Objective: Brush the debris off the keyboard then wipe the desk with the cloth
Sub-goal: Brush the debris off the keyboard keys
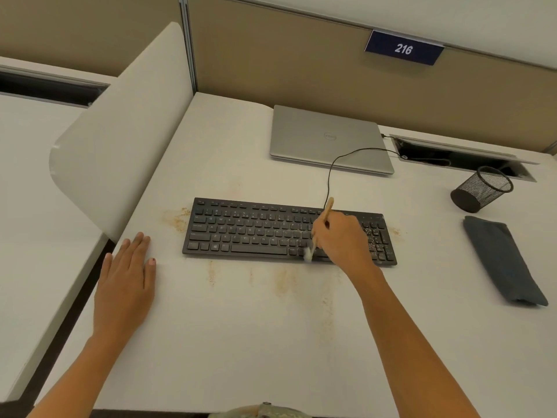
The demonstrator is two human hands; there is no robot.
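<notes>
A black keyboard (256,233) lies across the middle of the white desk (241,342). My right hand (340,239) grips a small wooden-handled brush (327,209); its pale bristles touch the keyboard's front edge, right of the space bar. Light crumbs still speckle the number pad at the keyboard's right end. Tan debris (177,220) lies on the desk left of the keyboard, in streaks in front of it, and a little at its right end. My left hand (126,282) rests flat on the desk, fingers spread, left of the keyboard. A folded dark grey cloth (500,260) lies at the right.
A closed silver laptop (328,140) sits behind the keyboard, with a black cable (331,173) running to an open cable slot (464,158) at back right. A black mesh pen cup (482,188) stands near the cloth. A white curved divider (120,140) borders the desk's left side.
</notes>
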